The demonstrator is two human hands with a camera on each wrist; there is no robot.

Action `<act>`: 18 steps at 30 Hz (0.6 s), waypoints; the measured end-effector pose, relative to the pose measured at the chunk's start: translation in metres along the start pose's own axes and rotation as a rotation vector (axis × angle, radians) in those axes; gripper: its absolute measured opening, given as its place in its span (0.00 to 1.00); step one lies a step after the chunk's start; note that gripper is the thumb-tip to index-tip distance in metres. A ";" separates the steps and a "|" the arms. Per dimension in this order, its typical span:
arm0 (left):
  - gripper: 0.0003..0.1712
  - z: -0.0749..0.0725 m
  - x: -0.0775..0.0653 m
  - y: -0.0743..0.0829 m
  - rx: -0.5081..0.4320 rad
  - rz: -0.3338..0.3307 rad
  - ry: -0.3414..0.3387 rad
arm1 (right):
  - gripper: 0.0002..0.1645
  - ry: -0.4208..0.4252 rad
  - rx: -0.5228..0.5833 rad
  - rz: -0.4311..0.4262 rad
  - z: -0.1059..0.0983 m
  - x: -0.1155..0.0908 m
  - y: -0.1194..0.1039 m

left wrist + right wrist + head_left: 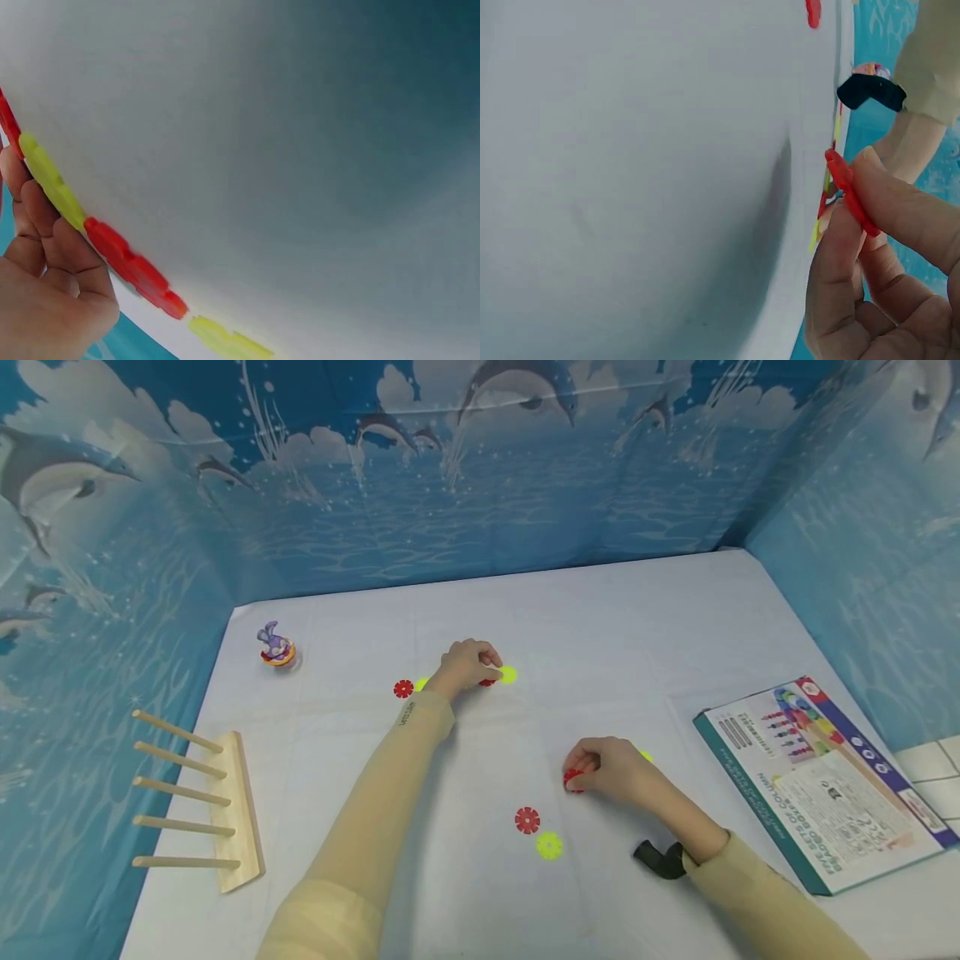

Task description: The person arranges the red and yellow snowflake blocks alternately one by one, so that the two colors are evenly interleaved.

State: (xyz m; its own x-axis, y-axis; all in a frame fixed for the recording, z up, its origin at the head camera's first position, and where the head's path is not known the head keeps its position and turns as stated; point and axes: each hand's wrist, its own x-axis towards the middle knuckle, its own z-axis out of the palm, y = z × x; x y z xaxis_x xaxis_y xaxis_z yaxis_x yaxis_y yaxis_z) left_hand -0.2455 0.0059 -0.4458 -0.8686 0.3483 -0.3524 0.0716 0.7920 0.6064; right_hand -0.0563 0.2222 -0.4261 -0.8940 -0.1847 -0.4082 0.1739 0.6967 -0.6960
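Note:
My right hand (611, 768) pinches a red flower-shaped disc (851, 193) between thumb and fingers, above the white table. Farther back, my left hand (465, 667) rests at a row of flat discs, its fingertips touching them. A red disc (135, 266) and a yellow disc (51, 180) lie against those fingers; another yellow disc (229, 341) sits at the row's end. In the head view, one red disc (403, 689) is at the row's left end. Nearer the front lie a red disc (527, 820) and a yellow disc (549, 846).
A wooden stand with several pegs (238, 818) lies at left, pegs pointing left. Behind it is a purple rabbit figure (277, 646). A flat printed box (825, 785) lies at right. One yellow disc (646, 757) is partly hidden behind the right hand. A black curved piece (660, 860) adjoins the right cuff.

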 end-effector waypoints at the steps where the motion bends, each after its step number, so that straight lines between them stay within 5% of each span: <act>1: 0.09 0.000 0.000 0.000 0.001 0.001 0.000 | 0.10 -0.003 0.014 0.001 -0.003 0.004 -0.001; 18: 0.09 -0.001 0.000 0.000 0.008 0.010 -0.003 | 0.15 0.165 0.141 0.060 -0.037 0.088 -0.029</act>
State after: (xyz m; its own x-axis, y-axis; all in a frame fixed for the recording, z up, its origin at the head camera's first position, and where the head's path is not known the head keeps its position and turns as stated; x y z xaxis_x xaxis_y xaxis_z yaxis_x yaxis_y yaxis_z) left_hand -0.2460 0.0057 -0.4454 -0.8664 0.3576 -0.3486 0.0843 0.7927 0.6038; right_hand -0.1548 0.2116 -0.4202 -0.9338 -0.0220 -0.3572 0.2743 0.5972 -0.7538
